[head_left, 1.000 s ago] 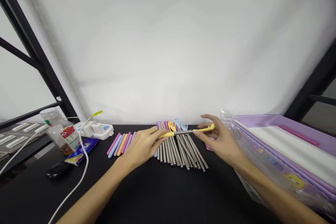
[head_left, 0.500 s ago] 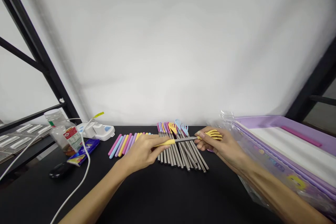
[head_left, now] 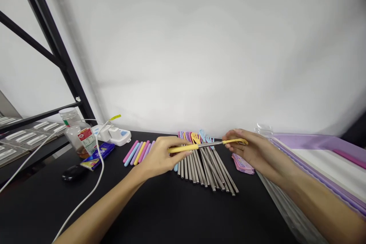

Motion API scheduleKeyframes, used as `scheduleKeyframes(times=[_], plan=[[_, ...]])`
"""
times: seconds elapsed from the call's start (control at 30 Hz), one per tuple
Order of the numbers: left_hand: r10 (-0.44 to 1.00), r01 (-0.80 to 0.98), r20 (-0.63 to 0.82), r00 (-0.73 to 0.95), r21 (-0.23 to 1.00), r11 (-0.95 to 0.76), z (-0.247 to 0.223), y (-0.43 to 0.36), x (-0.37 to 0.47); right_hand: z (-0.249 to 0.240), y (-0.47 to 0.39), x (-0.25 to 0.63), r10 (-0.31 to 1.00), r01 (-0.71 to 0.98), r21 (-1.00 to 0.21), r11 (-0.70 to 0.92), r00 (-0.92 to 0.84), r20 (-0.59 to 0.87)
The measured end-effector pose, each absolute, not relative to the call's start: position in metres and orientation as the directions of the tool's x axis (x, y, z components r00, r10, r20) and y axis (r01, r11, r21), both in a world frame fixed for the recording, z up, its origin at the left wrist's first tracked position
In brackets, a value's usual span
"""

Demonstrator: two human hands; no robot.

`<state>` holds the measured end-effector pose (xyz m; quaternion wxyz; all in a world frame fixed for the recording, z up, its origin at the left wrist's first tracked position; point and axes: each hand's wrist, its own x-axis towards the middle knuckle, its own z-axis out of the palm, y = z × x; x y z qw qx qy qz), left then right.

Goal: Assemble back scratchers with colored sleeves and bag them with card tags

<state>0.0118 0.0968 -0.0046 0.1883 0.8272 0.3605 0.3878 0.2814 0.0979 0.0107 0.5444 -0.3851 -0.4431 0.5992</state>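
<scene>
My left hand [head_left: 161,158] is closed around the yellow handle [head_left: 183,148] of a back scratcher, held level above the table. Its metal rod [head_left: 210,144] points right and ends in a yellow claw head [head_left: 236,141], now seen edge-on. Around that claw, my right hand [head_left: 253,152] has its fingers loosely bent and apart; whether they touch it is hard to tell. Below lie several metal scratcher rods [head_left: 197,167] side by side, with coloured claws toward the wall. Left of them, partly behind my left hand, is a row of pastel handles [head_left: 139,152].
Pink printed cards [head_left: 243,164] lie under my right hand. At right stand a purple tray [head_left: 309,140] and clear plastic wrap [head_left: 283,194]. On the left are a jar [head_left: 77,133], a blue packet [head_left: 98,156], a black mouse [head_left: 73,172], a power strip [head_left: 121,137] and a white cable [head_left: 98,183].
My right hand has loosened its pinch near the claw. The back scratcher has turned so the claw shows edge-on. The view has shifted, and the pink cards are more exposed.
</scene>
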Motion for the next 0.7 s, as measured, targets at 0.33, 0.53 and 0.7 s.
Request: scheduleKeyframes(times=[0.33, 0.53, 0.7], plan=[[0.780, 0.549, 0.441, 0.444, 0.554, -0.626, -0.024, 0.092, 0.026, 0.033, 0.118, 0.228, 0.990, -0.668, -0.732, 0.135, 0.113, 0.080], [0.677, 0.550, 0.414, 0.608, 0.396, -0.736, -0.028, 0.081, 0.034, 0.077, 0.093, 0.228, 0.997, -0.480, -0.873, 0.081, 0.048, 0.066], [0.669, 0.523, 0.451, 0.591, 0.418, -0.743, -0.024, 0.082, 0.031, 0.104, 0.093, 0.262, 0.953, -0.250, -0.922, 0.296, 0.136, 0.269]])
